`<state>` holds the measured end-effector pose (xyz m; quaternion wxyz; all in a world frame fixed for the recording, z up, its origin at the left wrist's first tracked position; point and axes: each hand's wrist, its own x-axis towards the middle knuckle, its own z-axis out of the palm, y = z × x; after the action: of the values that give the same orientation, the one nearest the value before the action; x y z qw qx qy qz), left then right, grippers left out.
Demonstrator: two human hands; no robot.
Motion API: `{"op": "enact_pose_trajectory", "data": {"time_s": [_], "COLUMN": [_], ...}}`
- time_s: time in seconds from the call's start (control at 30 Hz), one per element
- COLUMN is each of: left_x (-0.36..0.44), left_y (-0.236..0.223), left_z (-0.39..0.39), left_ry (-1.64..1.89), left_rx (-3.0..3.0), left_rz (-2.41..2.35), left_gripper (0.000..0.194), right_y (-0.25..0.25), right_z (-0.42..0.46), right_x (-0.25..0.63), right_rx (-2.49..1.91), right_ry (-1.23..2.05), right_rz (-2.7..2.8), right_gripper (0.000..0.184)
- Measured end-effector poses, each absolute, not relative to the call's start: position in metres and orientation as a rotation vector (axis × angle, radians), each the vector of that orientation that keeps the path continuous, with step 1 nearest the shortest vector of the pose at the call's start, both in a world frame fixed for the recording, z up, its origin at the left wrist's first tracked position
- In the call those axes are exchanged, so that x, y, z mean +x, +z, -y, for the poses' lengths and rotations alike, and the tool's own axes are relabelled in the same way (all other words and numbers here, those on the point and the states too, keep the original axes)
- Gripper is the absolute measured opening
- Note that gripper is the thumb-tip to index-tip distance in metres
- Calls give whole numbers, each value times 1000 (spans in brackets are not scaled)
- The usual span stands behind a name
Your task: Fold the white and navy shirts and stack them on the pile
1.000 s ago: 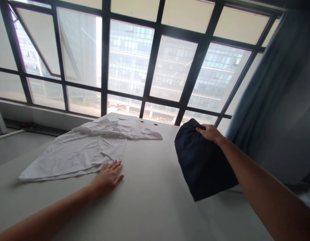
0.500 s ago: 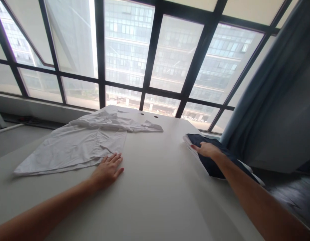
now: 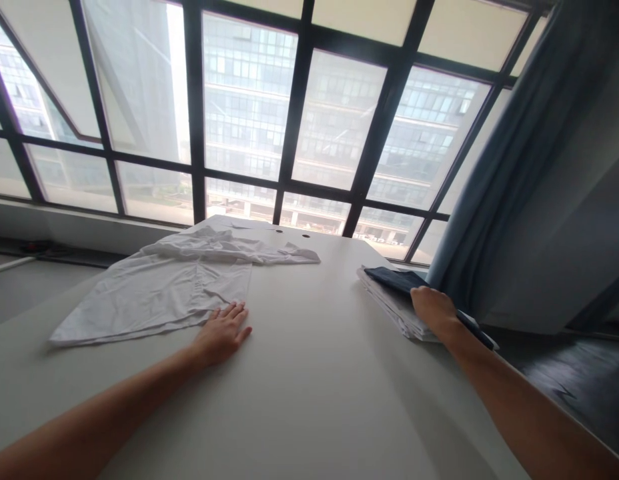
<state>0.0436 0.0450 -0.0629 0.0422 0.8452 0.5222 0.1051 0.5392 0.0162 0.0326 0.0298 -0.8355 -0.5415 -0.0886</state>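
My left hand lies flat, fingers spread, on the table and against the right edge of a white garment. That garment is laid out at the left, wrinkled, with a sleeve-like part reaching right across its far end. At the right, my right hand is closed on the near edge of a dark navy folded cloth, perhaps a garment. Beneath it a stack of white folded cloth shows its layered left side. The fingertips of my right hand are partly hidden.
The white table reaches toward large dark-framed windows. Two small dark round holes sit near its far edge. A blue-grey curtain hangs close by the stack at the right.
My right hand has closed on the navy cloth and drawn its near side back, uncovering the white stack under it. My left hand stays flat by the white garment. The view has shifted slightly.
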Motion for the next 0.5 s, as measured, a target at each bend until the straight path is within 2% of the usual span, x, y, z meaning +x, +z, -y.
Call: {"op": "enact_pose_trajectory", "data": {"time_s": [0.1, 0.13, 0.27, 0.43, 0.5], "left_x": [43, 44, 44, 44, 44], "left_y": [-63, -63, -63, -61, -60], "left_z": [-46, -47, -48, -47, -46], "left_ry": [313, 294, 224, 244, 228], "left_rx": [2586, 2584, 2581, 2579, 2583], "left_rz": [-1601, -1608, -1622, -1616, -1620], "left_gripper": [53, 53, 55, 58, 59], "right_y": [9, 2, -2, -1, -14], "right_z": [-8, -6, -5, 4, 13], "right_x": [530, 527, 538, 633, 673], "right_rx": [-2704, -2704, -2559, -2719, -2678], "right_ry": [-89, -55, -183, -87, -142], "right_rz": [1822, 1832, 1714, 837, 820], "right_gripper": [17, 19, 60, 70, 64]}}
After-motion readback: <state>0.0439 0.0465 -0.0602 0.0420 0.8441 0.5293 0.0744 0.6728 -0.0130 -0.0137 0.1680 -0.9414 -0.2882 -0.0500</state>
